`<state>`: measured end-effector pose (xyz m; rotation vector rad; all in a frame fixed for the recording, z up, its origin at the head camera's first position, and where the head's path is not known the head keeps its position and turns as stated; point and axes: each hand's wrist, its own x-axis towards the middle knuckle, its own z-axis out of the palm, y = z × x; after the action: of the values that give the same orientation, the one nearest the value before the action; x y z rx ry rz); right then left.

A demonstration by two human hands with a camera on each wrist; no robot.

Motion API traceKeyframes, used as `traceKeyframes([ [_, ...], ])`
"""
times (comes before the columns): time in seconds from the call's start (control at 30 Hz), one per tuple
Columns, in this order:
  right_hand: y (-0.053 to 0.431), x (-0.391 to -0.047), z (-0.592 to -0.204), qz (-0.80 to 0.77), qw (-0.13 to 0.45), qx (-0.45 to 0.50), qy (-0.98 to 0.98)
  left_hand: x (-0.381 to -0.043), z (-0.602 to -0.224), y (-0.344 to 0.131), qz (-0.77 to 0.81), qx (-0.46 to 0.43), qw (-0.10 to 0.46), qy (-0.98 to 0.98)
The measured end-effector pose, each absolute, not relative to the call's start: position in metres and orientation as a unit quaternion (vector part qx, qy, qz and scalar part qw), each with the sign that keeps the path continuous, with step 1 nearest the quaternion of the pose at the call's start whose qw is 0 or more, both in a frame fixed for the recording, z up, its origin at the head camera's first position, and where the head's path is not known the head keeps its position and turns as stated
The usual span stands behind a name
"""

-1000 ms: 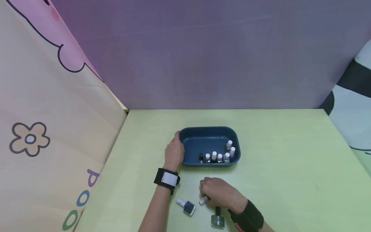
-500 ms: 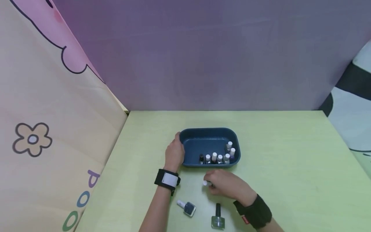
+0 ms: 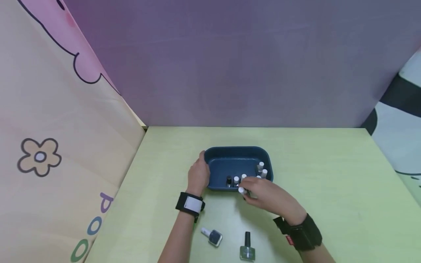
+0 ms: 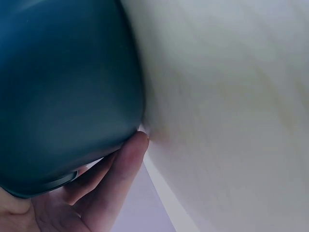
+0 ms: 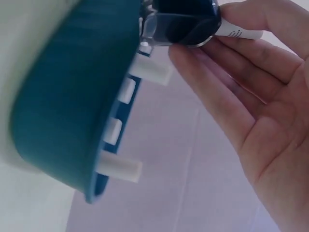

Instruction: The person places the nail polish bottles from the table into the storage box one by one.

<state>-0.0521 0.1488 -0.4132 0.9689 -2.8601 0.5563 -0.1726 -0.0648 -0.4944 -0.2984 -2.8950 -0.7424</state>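
My left hand grips the left end of a dark blue plastic tray; in the left wrist view its fingers lie against the tray's outer wall. At the tray's near rim, my right hand pinches a nail polish bottle with dark polish and a white cap. Several more nail polish bottles stand along the near and right walls inside, most white-capped, one black-capped. My right hand hides part of that row.
Two nail polish bottles lie on the pale green table in front of the tray: a dark one with a white cap and a greenish one with a black cap. A purple backdrop rises behind the table.
The right hand has lifted the white-capped nail polish bottle off the table and carried it forward to the tray's near rim. The left hand has stayed on the tray.
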Motion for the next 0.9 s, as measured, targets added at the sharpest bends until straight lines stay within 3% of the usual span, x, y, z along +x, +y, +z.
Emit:
traceKeyframes([
  [0.47,0.175,-0.068,-0.398,0.206,0.102,0.282,-0.931,-0.173,-0.495,-0.065,-0.243,-0.098,0.06,-0.963],
  [0.9,0.191,-0.091,-0.412,0.215,0.097,0.247,-0.94,-0.173,-0.494,-0.066,-0.244,-0.1,0.066,-0.962],
])
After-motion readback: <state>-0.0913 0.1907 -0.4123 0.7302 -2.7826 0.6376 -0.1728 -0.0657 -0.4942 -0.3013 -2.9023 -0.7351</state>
